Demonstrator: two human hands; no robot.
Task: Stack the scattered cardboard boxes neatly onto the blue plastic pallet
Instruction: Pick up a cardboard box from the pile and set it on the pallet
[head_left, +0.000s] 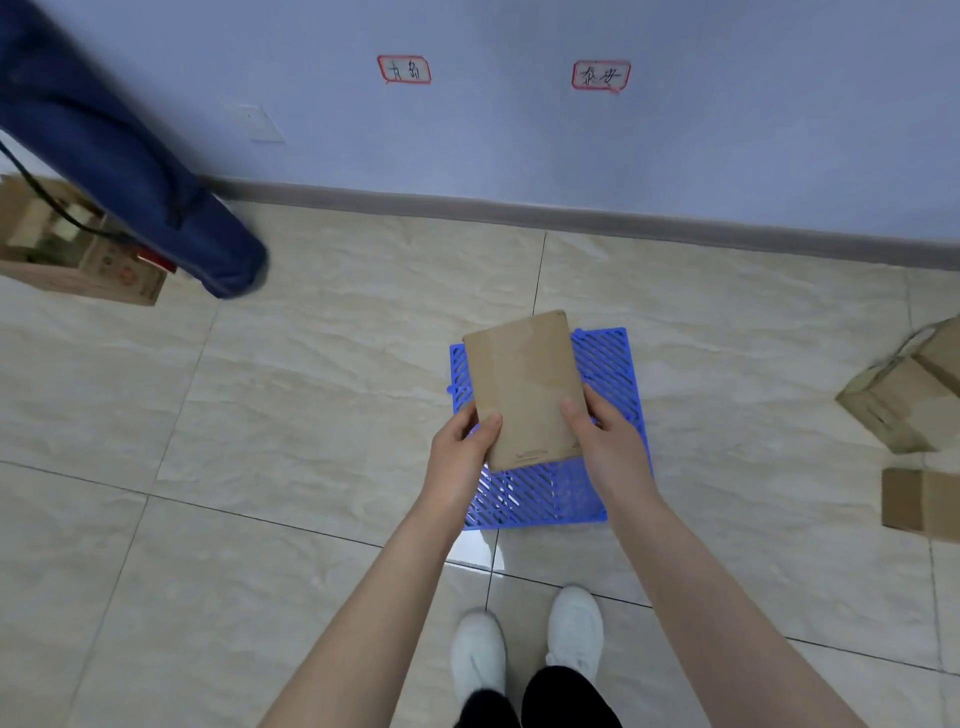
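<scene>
A brown cardboard box (522, 384) is held over the blue plastic pallet (608, 364), which lies flat on the tiled floor in front of my feet. My left hand (462, 447) grips the box's near left corner and my right hand (602, 441) grips its near right corner. The box covers the pallet's middle and far left part. Whether the box touches the pallet cannot be told. Nothing else lies on the visible part of the pallet.
Two more cardboard boxes lie at the right edge, one tilted (909, 400) and one below it (924, 504). At far left stand a wooden crate (78, 260) and another person's blue trouser leg (130, 171). The wall with its skirting (571, 213) runs behind the pallet.
</scene>
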